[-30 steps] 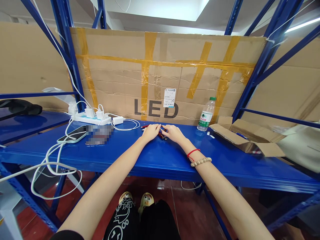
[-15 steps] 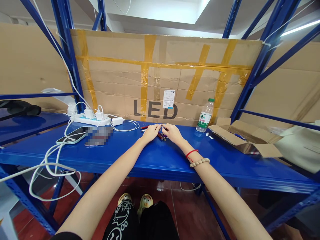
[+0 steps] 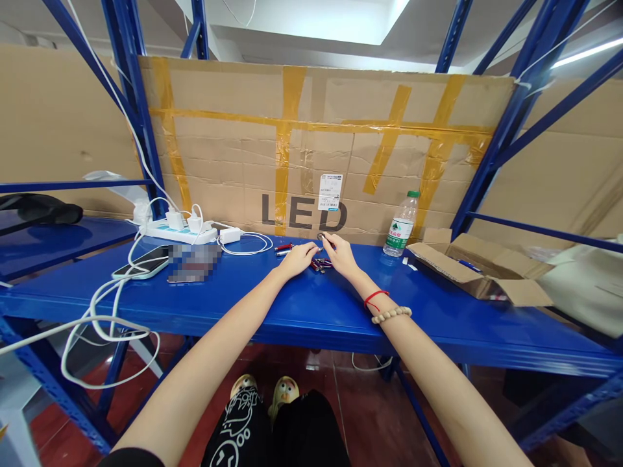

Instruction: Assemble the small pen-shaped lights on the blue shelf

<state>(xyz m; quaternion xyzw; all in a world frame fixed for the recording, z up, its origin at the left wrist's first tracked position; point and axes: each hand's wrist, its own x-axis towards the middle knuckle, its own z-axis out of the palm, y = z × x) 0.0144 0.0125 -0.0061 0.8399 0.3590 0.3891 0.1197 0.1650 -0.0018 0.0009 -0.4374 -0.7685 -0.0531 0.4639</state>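
Note:
Both my hands rest at the back middle of the blue shelf [image 3: 311,305]. My left hand [image 3: 298,257] lies with curled fingers, its fingertips pinched on a thin dark item that runs across to my right hand. My right hand [image 3: 341,253] is raised slightly, thumb and forefinger pinched on a small dark ring-shaped end of that item [image 3: 321,237]. Several small red and dark pen-like pieces [image 3: 321,264] lie on the shelf between the hands. Two more red-tipped pieces [image 3: 283,248] lie just left of my left hand.
A taped cardboard sheet marked LED [image 3: 311,149] stands behind. A water bottle [image 3: 402,224] and an open cardboard box [image 3: 474,266] are at right. A power strip with chargers [image 3: 180,228], white cables [image 3: 102,305] and a phone [image 3: 141,261] are at left.
My right hand has lifted off the pile and now pinches a small dark piece above the shelf; my left hand stays on the shelf, barely moved.

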